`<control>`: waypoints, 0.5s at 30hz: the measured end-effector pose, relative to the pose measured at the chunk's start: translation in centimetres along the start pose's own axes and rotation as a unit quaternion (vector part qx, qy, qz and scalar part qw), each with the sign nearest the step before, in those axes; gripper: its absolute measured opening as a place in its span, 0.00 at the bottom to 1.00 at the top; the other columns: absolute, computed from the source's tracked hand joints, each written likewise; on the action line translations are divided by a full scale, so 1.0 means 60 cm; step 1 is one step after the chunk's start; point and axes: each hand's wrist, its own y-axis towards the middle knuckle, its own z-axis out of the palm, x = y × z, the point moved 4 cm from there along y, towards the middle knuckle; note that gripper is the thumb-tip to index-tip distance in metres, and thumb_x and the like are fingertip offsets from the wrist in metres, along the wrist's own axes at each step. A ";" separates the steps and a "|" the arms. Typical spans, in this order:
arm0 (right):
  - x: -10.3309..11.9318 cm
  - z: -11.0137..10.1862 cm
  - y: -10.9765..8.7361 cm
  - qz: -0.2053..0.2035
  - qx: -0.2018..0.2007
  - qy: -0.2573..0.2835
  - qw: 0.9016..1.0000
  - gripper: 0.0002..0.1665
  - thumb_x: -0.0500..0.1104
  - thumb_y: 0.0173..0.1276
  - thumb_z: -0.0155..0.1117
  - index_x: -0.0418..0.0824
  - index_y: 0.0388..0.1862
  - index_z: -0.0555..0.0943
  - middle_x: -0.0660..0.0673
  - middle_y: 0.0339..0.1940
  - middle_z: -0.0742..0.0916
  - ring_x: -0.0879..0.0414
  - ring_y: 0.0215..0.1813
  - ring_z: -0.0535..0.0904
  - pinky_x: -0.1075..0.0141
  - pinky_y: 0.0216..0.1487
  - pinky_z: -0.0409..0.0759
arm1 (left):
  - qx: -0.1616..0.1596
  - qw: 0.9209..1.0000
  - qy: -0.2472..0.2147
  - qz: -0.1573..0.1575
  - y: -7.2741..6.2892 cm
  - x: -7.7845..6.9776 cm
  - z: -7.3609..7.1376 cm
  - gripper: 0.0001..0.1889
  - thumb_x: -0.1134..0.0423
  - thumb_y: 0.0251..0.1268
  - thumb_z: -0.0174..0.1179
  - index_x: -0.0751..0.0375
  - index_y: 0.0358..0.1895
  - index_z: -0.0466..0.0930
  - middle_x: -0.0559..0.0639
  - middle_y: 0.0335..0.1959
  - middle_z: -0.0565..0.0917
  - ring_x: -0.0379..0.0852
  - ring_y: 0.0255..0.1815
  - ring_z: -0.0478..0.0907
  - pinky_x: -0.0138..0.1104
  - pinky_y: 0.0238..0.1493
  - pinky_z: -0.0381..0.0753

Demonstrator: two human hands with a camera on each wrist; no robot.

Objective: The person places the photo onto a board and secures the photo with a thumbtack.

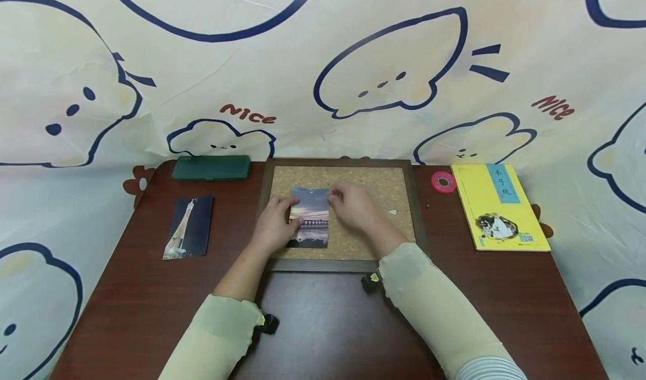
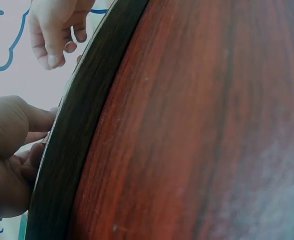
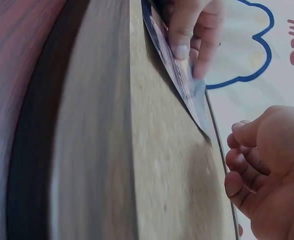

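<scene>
Currently gripping a portrait-shaped photo print with a purple-blue sky (image 1: 310, 214) by its left edge with the left hand (image 1: 272, 223), thumb over the printed face, fingers bent and only slightly parted. Resting, that print, on the left half of a speckled tan cork panel (image 1: 383, 189) inside a flat brown frame (image 1: 323, 265), with a strip of shadow under its near edge in the right wrist view. Poised at the print's upper right corner with the right hand (image 1: 355, 209), fingers curled well in and thumb tip close against the forefinger; cannot tell whether pinching anything tiny. On the cork just beyond that hand, can see a few small whitish bits (image 1: 393, 212), too small to make out. Wearing pale green sleeves (image 1: 222, 327) on both arms. Lying to the left on the dark reddish-brown wooden table (image 1: 479, 307), a second photo print of a lit tower on dark blue (image 1: 188, 227), and behind it a long dark green case (image 1: 211, 168). To the right, close together, a round pink ring-shaped item (image 1: 435, 181) and a yellow-covered book with a blue title panel (image 1: 484, 223)
</scene>
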 end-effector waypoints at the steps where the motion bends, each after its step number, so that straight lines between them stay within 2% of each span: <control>1: 0.004 0.003 0.004 0.001 0.002 0.002 1.000 0.09 0.45 0.79 0.60 0.47 0.50 0.85 0.50 0.45 0.88 0.54 0.47 0.84 0.55 0.55 0.82 | 0.000 1.000 0.001 -0.001 -0.001 0.000 0.000 0.30 0.56 0.68 0.70 0.56 0.72 0.75 0.59 0.65 0.73 0.60 0.62 0.76 0.54 0.63 0.74; 5: 0.019 0.016 0.018 0.001 0.004 -0.001 1.000 0.09 0.44 0.80 0.60 0.46 0.51 0.85 0.49 0.45 0.89 0.54 0.47 0.84 0.55 0.55 0.82 | 0.001 1.000 -0.002 -0.007 -0.002 0.005 -0.001 0.30 0.55 0.69 0.70 0.57 0.72 0.75 0.59 0.65 0.71 0.58 0.58 0.76 0.53 0.60 0.75; 12: 0.030 0.028 0.039 0.012 0.004 -0.023 1.000 0.08 0.47 0.81 0.59 0.49 0.48 0.85 0.53 0.36 0.87 0.56 0.38 0.82 0.59 0.43 0.80 | 0.005 1.000 0.005 0.002 0.001 0.008 0.001 0.30 0.55 0.69 0.69 0.57 0.72 0.75 0.59 0.63 0.71 0.56 0.52 0.76 0.52 0.57 0.76; 15: 0.029 0.031 0.048 0.017 0.013 -0.025 0.999 0.08 0.47 0.81 0.58 0.49 0.48 0.84 0.53 0.36 0.86 0.57 0.37 0.81 0.60 0.42 0.80 | 0.005 1.000 0.007 0.005 0.002 0.006 0.002 0.30 0.54 0.69 0.70 0.57 0.72 0.76 0.59 0.62 0.71 0.55 0.50 0.76 0.51 0.55 0.76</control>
